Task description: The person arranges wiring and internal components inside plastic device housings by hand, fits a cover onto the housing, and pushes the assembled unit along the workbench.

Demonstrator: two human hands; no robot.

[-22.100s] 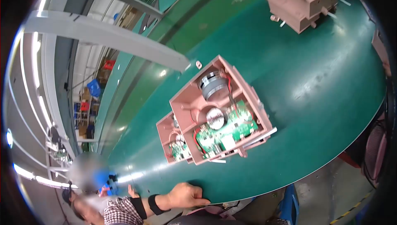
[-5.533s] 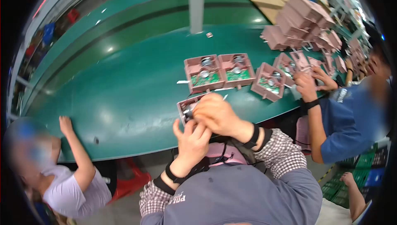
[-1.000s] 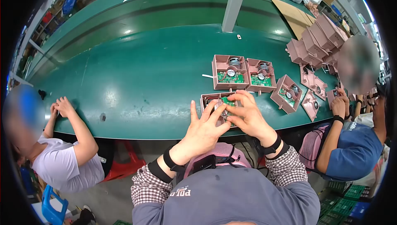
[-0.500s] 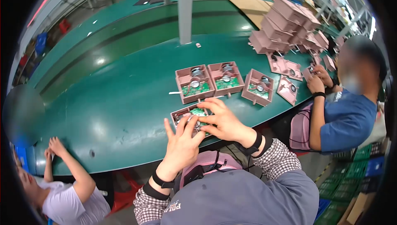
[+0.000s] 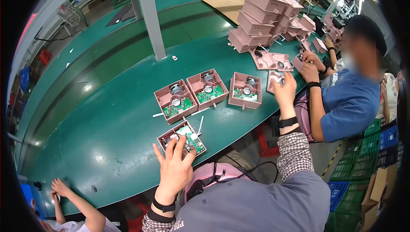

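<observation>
A shallow pink box [image 5: 200, 148] with a green circuit board, wires and a round part inside sits on the table right before me. My left hand [image 5: 176, 163] has its thumb and fingers down in this box, holding it, with the little finger stretched outside. My right hand [image 5: 285, 91] is over a pink panel [image 5: 271, 87] with a round speaker, its fingers apart and bent; whether they touch the panel cannot be seen. Behind the shallow box stand three deeper pink boxes [image 5: 245, 90], each with a green board and a round speaker.
Tall stacked pink boxes [image 5: 256, 23] and more speaker panels [image 5: 264, 60] stand at the back right. A co-worker in a blue shirt [image 5: 346, 108] handles pink parts on my right. Another person's hands [image 5: 60, 189] are at far left. A grey post [image 5: 151, 23] rises behind the boxes.
My right hand has left the shallow box and moved right to the speaker panel. The left hand stays at the box. My view has turned to the right.
</observation>
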